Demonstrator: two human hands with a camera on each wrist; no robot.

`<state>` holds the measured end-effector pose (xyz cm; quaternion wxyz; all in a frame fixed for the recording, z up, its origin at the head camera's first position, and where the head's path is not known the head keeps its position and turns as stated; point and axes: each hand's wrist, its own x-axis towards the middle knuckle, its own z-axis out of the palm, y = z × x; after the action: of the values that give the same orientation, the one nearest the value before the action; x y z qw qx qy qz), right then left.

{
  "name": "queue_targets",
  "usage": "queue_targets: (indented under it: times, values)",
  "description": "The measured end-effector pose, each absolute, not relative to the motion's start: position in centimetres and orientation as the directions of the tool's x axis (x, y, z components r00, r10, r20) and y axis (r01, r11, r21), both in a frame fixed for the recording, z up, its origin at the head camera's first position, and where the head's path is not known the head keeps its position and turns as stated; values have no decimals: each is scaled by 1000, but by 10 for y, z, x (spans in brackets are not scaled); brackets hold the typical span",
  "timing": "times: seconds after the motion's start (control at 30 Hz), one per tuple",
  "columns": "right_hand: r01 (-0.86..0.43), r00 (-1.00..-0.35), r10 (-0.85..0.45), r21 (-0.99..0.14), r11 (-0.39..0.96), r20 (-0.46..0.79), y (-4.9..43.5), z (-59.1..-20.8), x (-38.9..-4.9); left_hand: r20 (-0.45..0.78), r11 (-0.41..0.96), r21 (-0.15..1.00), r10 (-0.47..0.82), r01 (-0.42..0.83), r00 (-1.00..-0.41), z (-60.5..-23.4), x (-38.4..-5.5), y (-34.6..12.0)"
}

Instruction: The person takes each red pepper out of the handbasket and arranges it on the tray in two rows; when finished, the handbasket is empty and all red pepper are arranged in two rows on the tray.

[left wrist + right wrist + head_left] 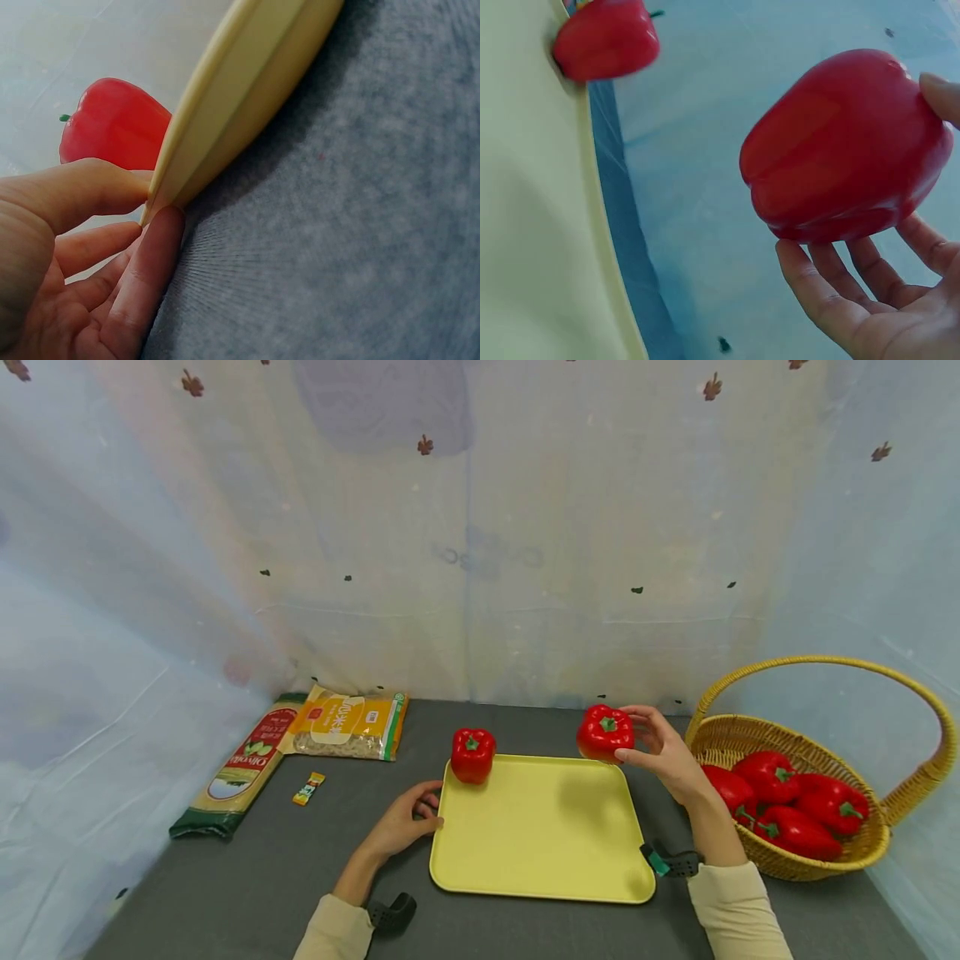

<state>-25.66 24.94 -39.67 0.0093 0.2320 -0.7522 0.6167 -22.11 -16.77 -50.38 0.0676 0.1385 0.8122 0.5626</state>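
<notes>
My right hand [663, 756] grips a red bell pepper [604, 733] over the far right corner of the yellow tray [540, 835]. In the right wrist view the thumb lies on one side of that pepper [840, 150] and the fingers on the other. At the tray's left edge my left hand [405, 818] pinches the rim, thumb and fingers on opposite sides of it in the left wrist view. Another red bell pepper [472, 756] sits upright in the tray's far left corner, green stem up.
To the right stands a yellow wicker basket [873, 852] with a tall handle, holding several red peppers [798, 831]. Back left lie an orange grain bag [348, 725], a long green and red bag [240, 768] and a small yellow-green packet [308, 788]. A pale curtain [525, 543] hangs behind.
</notes>
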Motion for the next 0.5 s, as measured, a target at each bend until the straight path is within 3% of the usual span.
queue_targets:
  times: [0.3,0.5]
  values:
    - [-326,-895,-350,-942,82,279,217,-417,-269,43,338,930,300,148,-953,-505,-222,-168]
    - [-323,-911,-319,-934,154,262,201,-431,-274,42,341,929,297,147,-954,-505,-222,-168]
